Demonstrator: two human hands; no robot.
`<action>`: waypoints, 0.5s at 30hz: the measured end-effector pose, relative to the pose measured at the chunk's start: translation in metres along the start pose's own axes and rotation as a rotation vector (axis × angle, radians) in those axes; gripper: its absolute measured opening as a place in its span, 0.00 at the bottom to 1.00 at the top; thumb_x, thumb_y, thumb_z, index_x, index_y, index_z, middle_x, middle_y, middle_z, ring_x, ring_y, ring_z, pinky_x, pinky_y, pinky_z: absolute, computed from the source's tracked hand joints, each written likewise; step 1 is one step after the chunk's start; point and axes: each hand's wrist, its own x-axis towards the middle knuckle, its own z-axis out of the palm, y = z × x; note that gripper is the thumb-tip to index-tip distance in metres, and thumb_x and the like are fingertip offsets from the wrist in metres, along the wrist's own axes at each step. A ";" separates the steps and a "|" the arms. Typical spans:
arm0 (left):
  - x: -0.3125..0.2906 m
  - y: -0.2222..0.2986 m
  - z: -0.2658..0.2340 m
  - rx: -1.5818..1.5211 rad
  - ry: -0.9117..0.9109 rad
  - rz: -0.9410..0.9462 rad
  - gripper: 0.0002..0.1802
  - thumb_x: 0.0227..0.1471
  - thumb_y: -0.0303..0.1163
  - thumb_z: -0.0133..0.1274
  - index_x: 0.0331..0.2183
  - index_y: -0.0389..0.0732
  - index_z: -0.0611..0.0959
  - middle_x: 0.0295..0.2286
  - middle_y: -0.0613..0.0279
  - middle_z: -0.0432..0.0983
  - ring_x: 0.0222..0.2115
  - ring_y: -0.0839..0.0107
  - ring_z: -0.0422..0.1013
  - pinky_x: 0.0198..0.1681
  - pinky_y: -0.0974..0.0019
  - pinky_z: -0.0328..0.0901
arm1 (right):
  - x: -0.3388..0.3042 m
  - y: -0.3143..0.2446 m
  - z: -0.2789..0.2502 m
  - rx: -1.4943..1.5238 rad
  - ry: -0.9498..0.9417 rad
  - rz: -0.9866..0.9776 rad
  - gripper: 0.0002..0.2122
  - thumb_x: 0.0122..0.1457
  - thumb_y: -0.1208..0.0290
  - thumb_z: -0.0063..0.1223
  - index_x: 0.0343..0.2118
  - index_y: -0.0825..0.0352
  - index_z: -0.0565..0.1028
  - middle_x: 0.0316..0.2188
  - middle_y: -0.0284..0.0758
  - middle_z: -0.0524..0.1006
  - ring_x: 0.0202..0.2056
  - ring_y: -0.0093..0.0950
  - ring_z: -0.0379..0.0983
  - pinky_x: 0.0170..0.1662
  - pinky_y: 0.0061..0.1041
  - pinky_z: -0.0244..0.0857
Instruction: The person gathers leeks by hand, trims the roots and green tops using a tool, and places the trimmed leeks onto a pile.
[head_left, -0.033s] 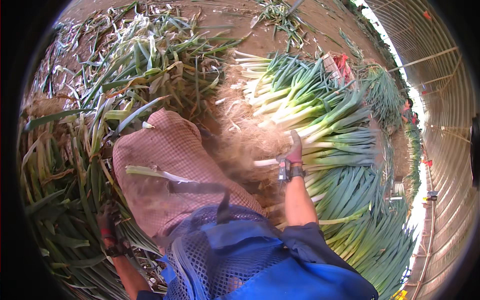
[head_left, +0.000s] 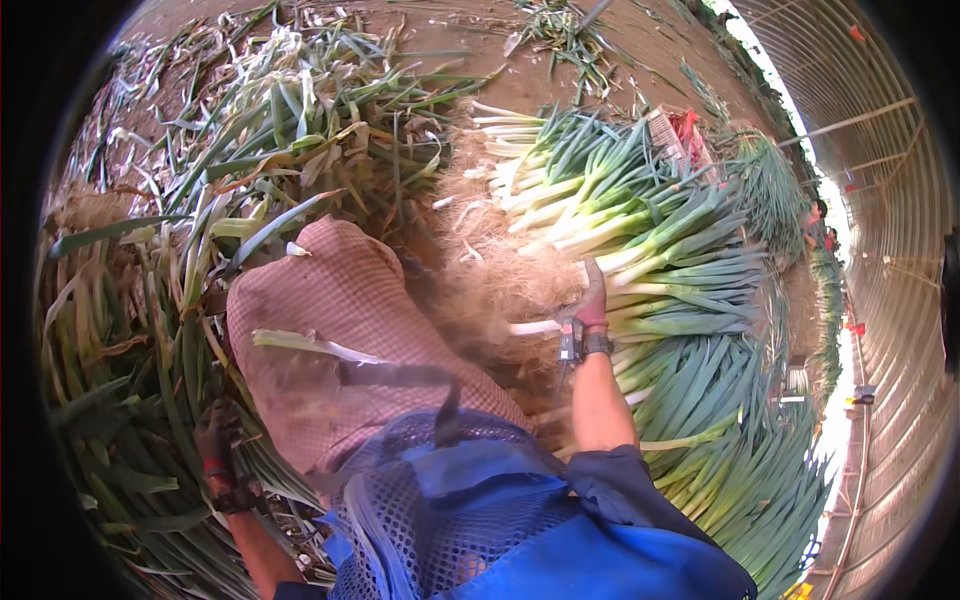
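My right hand (head_left: pixel 593 298), in a reddish work glove, lies on the heap of leeks (head_left: pixel 560 215) to the right. Its fingers close round white leek stalks near the roots; part of the grip is hidden. The heap's pale root ends (head_left: pixel 515 275) face left and its green leaves fan out to the right. Low on the left, my left hand (head_left: pixel 217 440) is among long leek leaves (head_left: pixel 115 450), in a dark and red glove. Its fingers look curled, but shadow and leaves hide what they hold.
A checked cloth (head_left: pixel 310 330) covers my leg, with a loose leek strip (head_left: pixel 320 347) on it. Stripped leaves (head_left: pixel 290 120) are piled at the upper left. A red-and-white crate (head_left: pixel 678 135) stands behind the leeks. The ribbed greenhouse wall (head_left: pixel 880 250) curves along the right.
Leek leaves to the right of my right hand have settled slightly lower. Both hands stay almost in place.
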 end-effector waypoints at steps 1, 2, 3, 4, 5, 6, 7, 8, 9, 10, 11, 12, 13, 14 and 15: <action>-0.003 -0.006 -0.003 0.047 0.074 0.046 0.14 0.65 0.35 0.51 0.47 0.40 0.84 0.24 0.70 0.74 0.16 0.81 0.65 0.17 0.75 0.57 | 0.008 0.000 -0.002 0.052 0.016 0.042 0.24 0.66 0.49 0.50 0.57 0.63 0.74 0.51 0.36 0.79 0.50 0.38 0.77 0.56 0.43 0.71; -0.008 -0.012 -0.013 0.047 0.028 0.079 0.15 0.65 0.34 0.52 0.50 0.40 0.83 0.26 0.68 0.77 0.17 0.81 0.66 0.18 0.75 0.59 | 0.011 0.008 -0.002 0.032 0.003 0.080 0.27 0.66 0.46 0.49 0.60 0.63 0.69 0.54 0.38 0.75 0.52 0.37 0.74 0.57 0.41 0.70; -0.015 -0.014 -0.028 0.048 0.013 0.113 0.17 0.65 0.34 0.53 0.53 0.41 0.82 0.28 0.65 0.79 0.19 0.80 0.68 0.20 0.75 0.60 | 0.003 0.016 -0.006 -0.077 -0.023 0.103 0.31 0.66 0.44 0.47 0.63 0.62 0.65 0.57 0.39 0.72 0.54 0.36 0.72 0.58 0.40 0.68; -0.022 -0.015 -0.005 0.079 0.180 0.078 0.16 0.64 0.35 0.56 0.50 0.40 0.84 0.30 0.64 0.81 0.20 0.80 0.70 0.20 0.74 0.60 | -0.007 0.013 -0.015 -0.215 -0.048 0.120 0.34 0.66 0.41 0.46 0.66 0.61 0.60 0.61 0.41 0.68 0.56 0.35 0.70 0.59 0.39 0.67; -0.027 -0.013 0.001 0.169 0.096 0.132 0.16 0.63 0.37 0.57 0.48 0.39 0.85 0.33 0.62 0.83 0.24 0.79 0.73 0.24 0.71 0.65 | -0.022 0.009 -0.019 -0.355 -0.056 0.159 0.37 0.66 0.38 0.44 0.70 0.60 0.56 0.64 0.42 0.64 0.58 0.34 0.67 0.60 0.38 0.65; -0.036 0.004 0.036 0.294 0.055 0.277 0.19 0.62 0.39 0.58 0.49 0.37 0.86 0.37 0.60 0.85 0.31 0.75 0.78 0.33 0.69 0.70 | -0.017 -0.014 -0.057 -0.542 -0.011 0.271 0.36 0.66 0.37 0.43 0.68 0.59 0.59 0.61 0.40 0.68 0.55 0.34 0.70 0.57 0.36 0.68; -0.051 0.013 0.044 0.326 0.072 0.245 0.23 0.61 0.41 0.58 0.51 0.37 0.85 0.41 0.56 0.85 0.40 0.69 0.80 0.43 0.67 0.71 | -0.036 -0.009 -0.037 -0.830 0.209 0.247 0.33 0.66 0.38 0.45 0.63 0.61 0.68 0.49 0.38 0.79 0.46 0.31 0.77 0.48 0.33 0.74; -0.048 0.006 0.037 0.454 0.128 0.309 0.25 0.59 0.43 0.60 0.52 0.36 0.85 0.44 0.51 0.85 0.43 0.66 0.80 0.48 0.66 0.71 | -0.038 -0.026 -0.047 -1.147 -0.029 0.264 0.26 0.68 0.43 0.48 0.51 0.64 0.78 0.35 0.37 0.84 0.32 0.28 0.81 0.36 0.29 0.76; -0.058 0.003 0.036 0.480 0.195 0.378 0.23 0.60 0.40 0.58 0.51 0.35 0.84 0.42 0.56 0.85 0.39 0.70 0.80 0.44 0.67 0.72 | -0.066 -0.015 0.006 -1.426 -0.094 0.201 0.19 0.69 0.51 0.50 0.36 0.65 0.80 0.25 0.33 0.83 0.21 0.26 0.78 0.26 0.27 0.74; -0.063 0.005 0.047 0.497 0.219 0.466 0.21 0.62 0.37 0.57 0.51 0.35 0.84 0.40 0.60 0.85 0.36 0.74 0.79 0.40 0.69 0.73 | -0.067 -0.016 0.013 -1.391 -0.109 0.218 0.21 0.64 0.46 0.55 0.30 0.63 0.77 0.21 0.33 0.77 0.18 0.26 0.74 0.22 0.26 0.69; -0.063 0.006 0.055 0.498 0.258 0.505 0.21 0.61 0.39 0.58 0.50 0.35 0.85 0.40 0.58 0.85 0.36 0.73 0.80 0.41 0.68 0.73 | -0.037 -0.032 -0.017 -1.550 -0.414 -0.045 0.19 0.63 0.48 0.57 0.31 0.63 0.77 0.21 0.33 0.77 0.17 0.26 0.73 0.21 0.27 0.71; -0.070 0.000 0.051 0.522 0.324 0.524 0.21 0.60 0.40 0.60 0.48 0.35 0.86 0.41 0.57 0.86 0.36 0.72 0.80 0.42 0.67 0.73 | -0.042 -0.021 0.024 -1.417 -0.202 0.148 0.19 0.64 0.50 0.57 0.34 0.64 0.78 0.22 0.33 0.77 0.18 0.23 0.72 0.21 0.24 0.69; -0.073 0.007 0.060 0.519 0.343 0.516 0.21 0.60 0.40 0.60 0.48 0.35 0.86 0.41 0.57 0.86 0.36 0.72 0.80 0.42 0.67 0.73 | -0.036 -0.020 0.047 -1.355 -0.209 0.085 0.18 0.64 0.51 0.57 0.37 0.65 0.78 0.24 0.32 0.77 0.19 0.22 0.72 0.22 0.23 0.68; -0.080 0.023 0.070 0.525 0.375 0.480 0.21 0.59 0.42 0.61 0.48 0.37 0.86 0.40 0.56 0.86 0.37 0.69 0.81 0.42 0.66 0.74 | -0.030 -0.018 0.071 -1.288 -0.212 0.022 0.18 0.65 0.53 0.56 0.40 0.66 0.79 0.26 0.32 0.78 0.20 0.21 0.72 0.24 0.21 0.68; -0.081 0.034 0.075 0.534 0.411 0.443 0.22 0.57 0.43 0.62 0.47 0.38 0.87 0.40 0.54 0.86 0.37 0.66 0.82 0.43 0.64 0.74 | -0.040 -0.010 0.116 -1.299 -0.271 -0.055 0.17 0.66 0.55 0.56 0.42 0.68 0.79 0.28 0.30 0.78 0.23 0.19 0.72 0.27 0.20 0.68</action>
